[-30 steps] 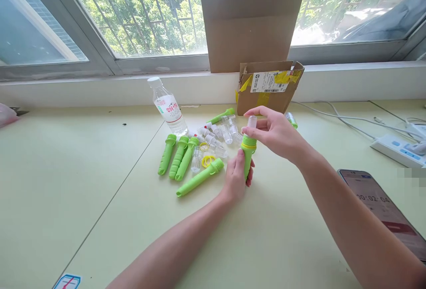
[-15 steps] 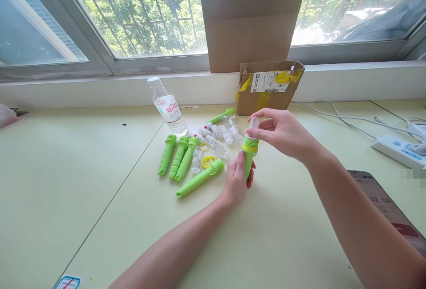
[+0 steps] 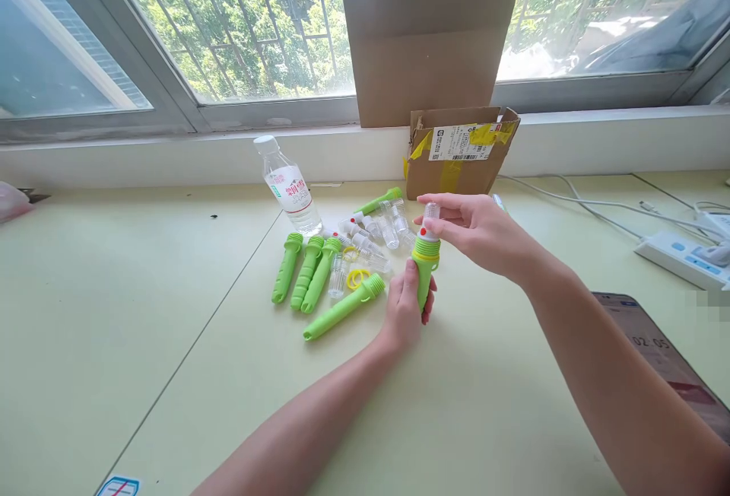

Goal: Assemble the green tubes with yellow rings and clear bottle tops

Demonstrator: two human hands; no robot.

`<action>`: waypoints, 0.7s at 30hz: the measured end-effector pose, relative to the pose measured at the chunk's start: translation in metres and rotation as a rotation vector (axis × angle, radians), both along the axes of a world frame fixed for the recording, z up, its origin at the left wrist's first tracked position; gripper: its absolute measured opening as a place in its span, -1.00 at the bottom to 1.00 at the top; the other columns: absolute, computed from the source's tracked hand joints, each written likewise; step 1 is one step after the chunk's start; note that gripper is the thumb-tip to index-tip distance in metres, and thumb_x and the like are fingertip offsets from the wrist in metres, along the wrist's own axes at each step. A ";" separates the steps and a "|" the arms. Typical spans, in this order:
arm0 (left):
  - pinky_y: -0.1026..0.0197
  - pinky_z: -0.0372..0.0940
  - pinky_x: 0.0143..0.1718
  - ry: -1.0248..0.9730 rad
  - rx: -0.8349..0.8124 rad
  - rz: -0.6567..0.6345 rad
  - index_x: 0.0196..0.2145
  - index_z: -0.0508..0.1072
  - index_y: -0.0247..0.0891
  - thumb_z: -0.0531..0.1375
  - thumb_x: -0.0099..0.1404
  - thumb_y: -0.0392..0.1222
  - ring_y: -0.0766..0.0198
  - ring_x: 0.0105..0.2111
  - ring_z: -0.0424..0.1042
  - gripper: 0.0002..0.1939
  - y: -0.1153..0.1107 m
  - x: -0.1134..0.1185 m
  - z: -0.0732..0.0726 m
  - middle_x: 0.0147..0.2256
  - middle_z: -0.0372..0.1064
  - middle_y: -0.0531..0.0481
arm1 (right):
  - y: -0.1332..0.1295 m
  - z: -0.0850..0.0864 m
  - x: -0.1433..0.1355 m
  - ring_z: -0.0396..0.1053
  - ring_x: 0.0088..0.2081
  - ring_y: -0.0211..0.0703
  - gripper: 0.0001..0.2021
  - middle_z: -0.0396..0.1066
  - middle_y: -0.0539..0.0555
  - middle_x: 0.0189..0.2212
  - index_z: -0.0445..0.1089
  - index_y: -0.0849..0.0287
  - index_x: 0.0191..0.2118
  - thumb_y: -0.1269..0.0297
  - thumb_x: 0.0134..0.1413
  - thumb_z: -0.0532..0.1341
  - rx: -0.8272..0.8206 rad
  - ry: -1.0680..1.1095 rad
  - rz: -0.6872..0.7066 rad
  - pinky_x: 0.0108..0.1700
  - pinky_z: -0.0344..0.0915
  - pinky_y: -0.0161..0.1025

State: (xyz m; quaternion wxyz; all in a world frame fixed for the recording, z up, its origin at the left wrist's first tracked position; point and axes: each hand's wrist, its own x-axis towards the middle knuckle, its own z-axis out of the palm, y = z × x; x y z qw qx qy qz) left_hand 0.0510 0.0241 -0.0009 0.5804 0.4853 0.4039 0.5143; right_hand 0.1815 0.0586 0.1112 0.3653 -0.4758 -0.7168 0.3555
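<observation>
Green tube, nearly upright, wrapped by left hand, right hand arched above, fingers around clear tip

Left hand curls inward below pinching right hand

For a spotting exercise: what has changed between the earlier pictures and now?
A red dot now shows beneath the clear cap, which the right hand has probably turned. The phone shows 02:05, not 02:04. Nothing was let go; the left hand still grips the green tube; bottle and box stayed.
</observation>
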 end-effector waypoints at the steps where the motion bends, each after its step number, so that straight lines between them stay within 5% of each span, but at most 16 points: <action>1: 0.31 -0.07 -0.70 -0.001 0.003 -0.005 -0.53 0.30 -0.27 -0.18 0.33 0.28 0.44 -0.80 0.01 -0.38 0.000 0.000 0.000 -0.80 0.07 0.13 | 0.000 0.001 0.001 0.42 -0.25 -0.10 -0.59 0.48 0.08 -0.33 0.36 0.12 0.07 0.15 0.10 0.19 -0.021 0.022 0.016 -0.28 0.34 -0.20; 7: 0.31 -0.07 -0.70 0.012 0.018 -0.030 -0.53 0.30 -0.27 -0.18 0.34 0.28 0.45 -0.80 0.00 -0.39 -0.002 0.000 0.000 -0.80 0.06 0.14 | -0.003 0.008 0.005 0.38 -0.37 -0.13 -0.53 0.43 -0.01 -0.49 0.29 0.02 0.13 0.16 0.07 0.22 -0.019 0.032 0.035 -0.35 0.31 -0.18; 13: 0.30 -0.09 -0.70 0.016 0.050 -0.032 -0.51 0.29 -0.26 -0.18 0.35 0.25 0.45 -0.80 -0.01 -0.41 -0.004 -0.001 0.000 -0.79 0.04 0.15 | -0.002 0.006 0.003 0.30 -0.46 -0.19 -0.64 0.33 -0.02 -0.55 0.45 0.07 -0.07 0.06 0.03 0.23 0.045 -0.031 0.006 -0.44 0.23 -0.23; 18: 0.30 -0.09 -0.67 0.048 0.083 -0.041 -0.50 0.28 -0.27 -0.11 0.34 0.25 0.46 -0.78 0.00 -0.45 -0.004 -0.001 0.001 -0.77 0.00 0.18 | -0.003 0.004 0.001 0.25 -0.52 -0.21 -0.59 0.32 -0.02 -0.58 0.47 0.12 -0.12 -0.04 -0.01 0.23 0.182 -0.208 -0.184 -0.47 0.16 -0.23; 21: 0.29 -0.09 -0.67 0.041 0.079 -0.032 -0.51 0.27 -0.26 -0.10 0.32 0.26 0.45 -0.78 0.01 -0.45 -0.003 -0.001 0.001 -0.75 0.01 0.18 | -0.004 0.005 0.001 0.28 -0.50 -0.19 -0.61 0.35 0.01 -0.56 0.50 0.12 -0.18 -0.08 0.02 0.20 0.181 -0.254 -0.185 -0.46 0.17 -0.22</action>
